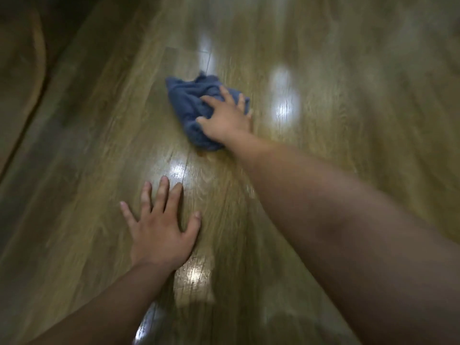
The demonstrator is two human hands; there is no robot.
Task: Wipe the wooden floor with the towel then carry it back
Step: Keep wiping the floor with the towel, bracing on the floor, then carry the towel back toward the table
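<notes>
A crumpled blue towel (189, 105) lies on the glossy wooden floor (348, 95) ahead of me, near the middle of the view. My right hand (226, 115) lies on top of the towel's right side with the arm stretched out, fingers and thumb bunching the cloth and pressing it to the boards. My left hand (161, 225) is planted flat on the floor closer to me, fingers spread and straight, holding nothing. The frame is motion-blurred.
A darker strip of floor and a curved brown edge (37, 70) of some furniture run along the left side. Bright light reflections (283, 100) shine on the planks around the towel.
</notes>
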